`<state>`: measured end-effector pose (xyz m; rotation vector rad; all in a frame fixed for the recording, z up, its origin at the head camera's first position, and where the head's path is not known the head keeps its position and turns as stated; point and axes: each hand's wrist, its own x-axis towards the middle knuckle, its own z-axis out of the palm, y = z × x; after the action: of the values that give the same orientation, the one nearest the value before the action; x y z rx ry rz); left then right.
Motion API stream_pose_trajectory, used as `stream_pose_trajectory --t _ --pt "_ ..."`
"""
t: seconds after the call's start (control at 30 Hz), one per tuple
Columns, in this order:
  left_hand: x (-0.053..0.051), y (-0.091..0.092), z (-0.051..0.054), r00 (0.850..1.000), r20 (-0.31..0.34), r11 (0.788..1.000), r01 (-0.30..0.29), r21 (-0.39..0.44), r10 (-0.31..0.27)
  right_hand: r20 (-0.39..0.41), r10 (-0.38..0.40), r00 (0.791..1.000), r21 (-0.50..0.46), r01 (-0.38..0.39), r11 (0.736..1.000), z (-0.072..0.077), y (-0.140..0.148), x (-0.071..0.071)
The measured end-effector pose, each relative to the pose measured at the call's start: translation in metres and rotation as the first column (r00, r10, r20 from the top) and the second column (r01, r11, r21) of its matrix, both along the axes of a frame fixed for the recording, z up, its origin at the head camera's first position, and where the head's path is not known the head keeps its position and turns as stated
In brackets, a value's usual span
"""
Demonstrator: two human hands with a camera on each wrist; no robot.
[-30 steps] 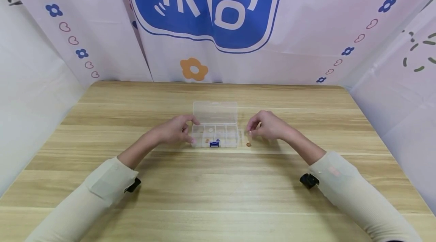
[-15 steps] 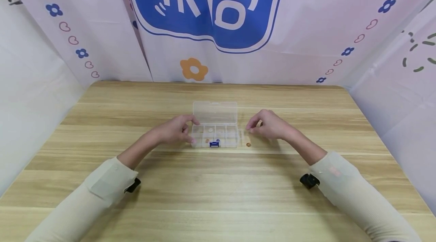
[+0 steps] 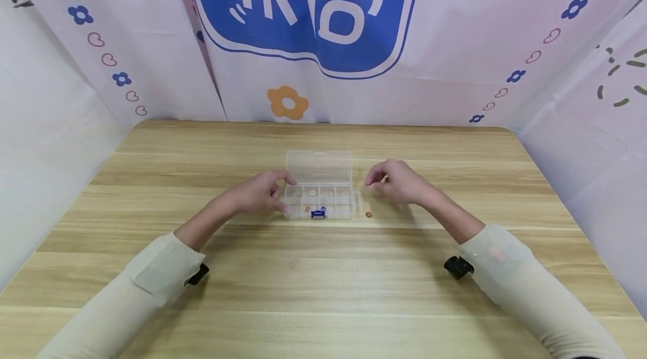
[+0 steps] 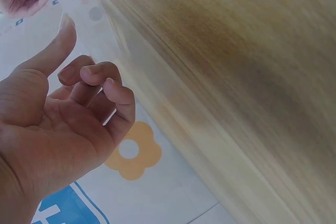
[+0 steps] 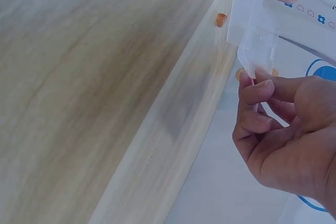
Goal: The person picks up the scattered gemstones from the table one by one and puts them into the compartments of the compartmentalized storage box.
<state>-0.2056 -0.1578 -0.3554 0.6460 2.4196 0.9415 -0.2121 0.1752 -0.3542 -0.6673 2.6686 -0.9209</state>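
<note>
A clear plastic compartment box [image 3: 343, 213] lies on the table with its lid [image 3: 319, 167] raised behind it and a blue latch [image 3: 318, 214] in front. My left hand [image 3: 258, 193] holds the left end, index finger at the back corner, thumb at the front. Inside are a small white disc [image 3: 312, 192] and an orange bit [image 3: 307, 209]. Just past the right end, my right hand [image 3: 396, 182] pinches thumb against fingers. A clear plastic piece [image 5: 257, 51] meets those fingertips in the right wrist view; its outline is faint. Near it sits a small amber-orange piece [image 5: 221, 20].
A light wooden table [image 3: 323, 280] carries everything. White printed curtains [image 3: 455, 67] stand behind its far edge and at both sides. Dark wrist cameras [image 3: 458, 267] are strapped at the sleeve cuffs.
My right hand has risen slightly away from the table's near side, fingertips still together. The left hand, the box and the amber-orange piece stay in place.
</note>
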Motion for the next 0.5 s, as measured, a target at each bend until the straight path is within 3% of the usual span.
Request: stream_pose_trajectory --t 0.5 --pt "-0.0007 0.0008 0.0002 1.000 0.001 1.000 0.005 -0.010 -0.005 0.033 -0.005 0.999 -0.071 0.007 0.997 0.0010 -0.0054 -0.0028"
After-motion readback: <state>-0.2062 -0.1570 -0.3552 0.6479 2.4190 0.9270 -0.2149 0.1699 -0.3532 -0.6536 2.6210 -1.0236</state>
